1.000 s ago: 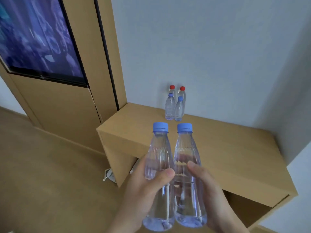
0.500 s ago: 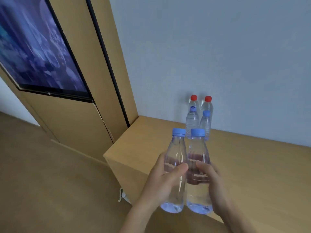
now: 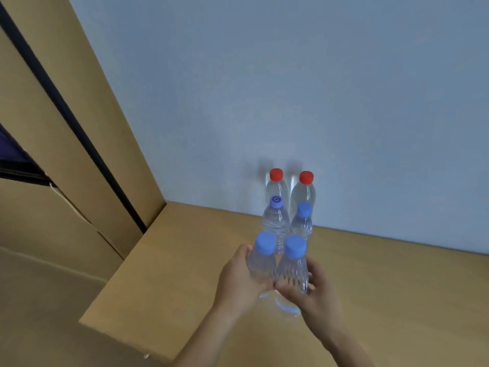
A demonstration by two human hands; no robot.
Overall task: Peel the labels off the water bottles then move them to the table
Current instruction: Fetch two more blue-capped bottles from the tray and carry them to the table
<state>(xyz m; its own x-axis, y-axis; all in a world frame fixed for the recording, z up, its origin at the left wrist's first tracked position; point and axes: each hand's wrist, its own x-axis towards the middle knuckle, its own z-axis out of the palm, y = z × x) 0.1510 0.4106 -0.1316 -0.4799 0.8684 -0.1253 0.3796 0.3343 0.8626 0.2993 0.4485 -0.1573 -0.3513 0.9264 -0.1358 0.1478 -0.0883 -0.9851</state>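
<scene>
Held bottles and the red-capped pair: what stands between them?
In the head view, two more blue-capped bottles stand side by side on the table between the held bottles and the red-capped pair.

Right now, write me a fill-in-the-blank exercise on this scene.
1. The left hand grips the left bottle and the right hand grips the right bottle; both caps are ___.
2. The two rear bottles by the wall have ___ caps.
3. In all, ___ bottles are in view.

Missing words: blue; red; six.
</scene>
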